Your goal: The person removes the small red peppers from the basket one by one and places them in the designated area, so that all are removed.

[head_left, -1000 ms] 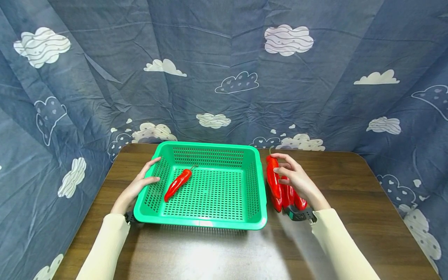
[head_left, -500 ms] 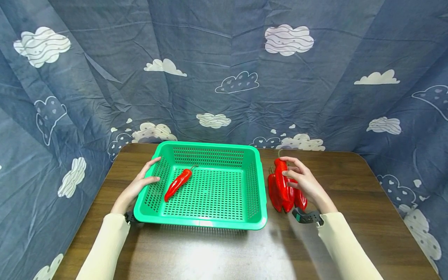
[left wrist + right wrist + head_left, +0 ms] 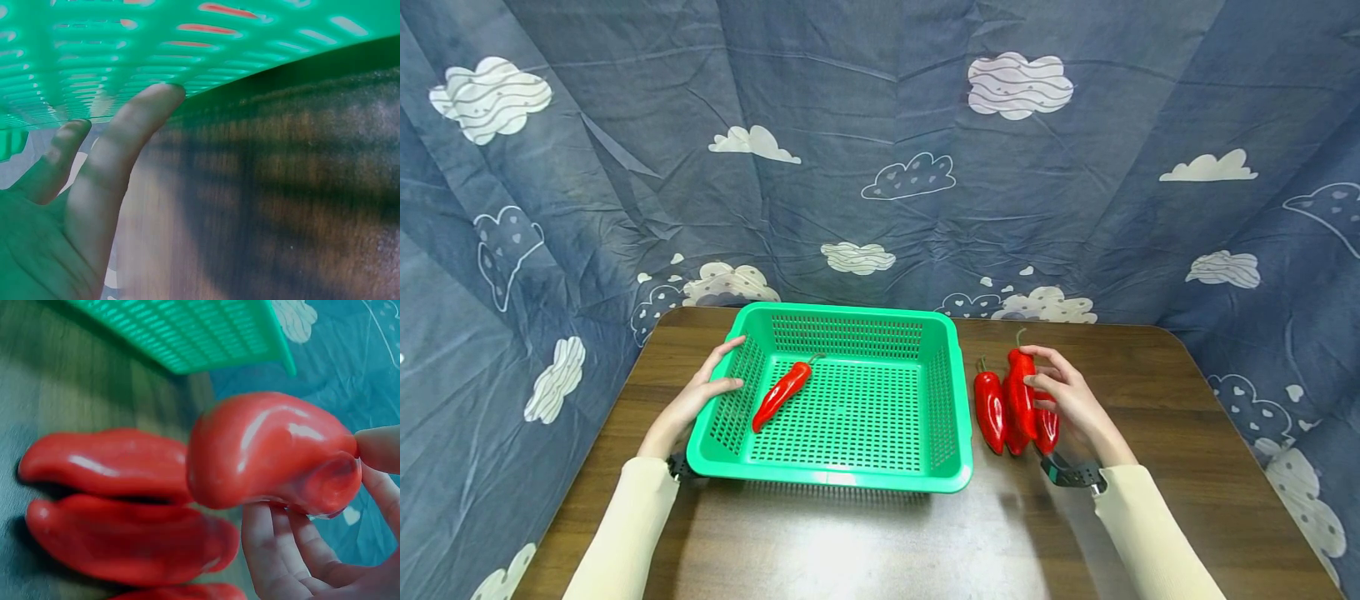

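Red pepper point(image 3: 1021, 392), long and shiny, is in the right hand point(image 3: 1070, 398). The thumb point(image 3: 380, 449) is on one side and the fingers point(image 3: 258, 547) are under it, so it is held tight near the stem point(image 3: 1020, 337). It is to the right of the basket, above other peppers; I can't tell if it touches them. Its skin looks slippery, so I think a snug, gentle hold works best. Holding it up high should stop bumps.

Just beside it, three peppers lie on the brown table point(image 3: 1150, 392): a left pepper point(image 3: 989, 412), a middle pepper point(image 3: 1015, 442) and a right pepper point(image 3: 1048, 432). The left hand point(image 3: 688, 404) holds the left end of the green basket point(image 3: 827, 480), with two tips over the rim. A steady left hand should stop it sliding. One inside pepper point(image 3: 781, 397) lies there. That makes five peppers, one basket and two hands.
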The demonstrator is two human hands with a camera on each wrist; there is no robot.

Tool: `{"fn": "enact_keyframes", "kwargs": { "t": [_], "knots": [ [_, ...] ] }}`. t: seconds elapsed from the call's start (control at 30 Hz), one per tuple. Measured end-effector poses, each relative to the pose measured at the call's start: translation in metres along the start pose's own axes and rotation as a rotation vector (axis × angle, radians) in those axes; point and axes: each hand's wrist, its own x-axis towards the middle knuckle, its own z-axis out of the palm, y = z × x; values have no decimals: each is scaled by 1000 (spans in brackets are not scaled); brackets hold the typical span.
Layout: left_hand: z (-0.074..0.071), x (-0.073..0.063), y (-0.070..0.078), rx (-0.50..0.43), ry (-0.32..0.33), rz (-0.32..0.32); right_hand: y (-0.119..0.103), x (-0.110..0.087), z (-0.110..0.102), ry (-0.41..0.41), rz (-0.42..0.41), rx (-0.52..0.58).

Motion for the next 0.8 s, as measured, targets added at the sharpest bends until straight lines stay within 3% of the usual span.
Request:
{"fn": "enact_keyframes", "kwargs": {
  "t": [0.37,0.8],
  "knots": [
    [0,0,-3,-31,-7,-33,14,-7,-19,47,25,58],
    [-1,-1,-4,-67,-25,-58,31,-16,-44,61,-28,109]
  ]
}}
